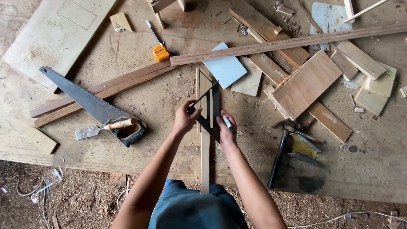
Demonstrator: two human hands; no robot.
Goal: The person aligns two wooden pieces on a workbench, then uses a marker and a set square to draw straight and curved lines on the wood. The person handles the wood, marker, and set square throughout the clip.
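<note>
From the head camera, a black triangular speed square lies on a narrow wooden strip that runs from mid-workbench out past the near edge of the workbench. The left hand pinches the square's left edge between curled fingers and thumb. The right hand presses on the square's lower right side, closed around a marker pen. Toward the left edge lie a handsaw and a wood-handled chisel; an orange tape measure sits farther back. A hammer lies right of the hands, near stacked wood offcuts.
</note>
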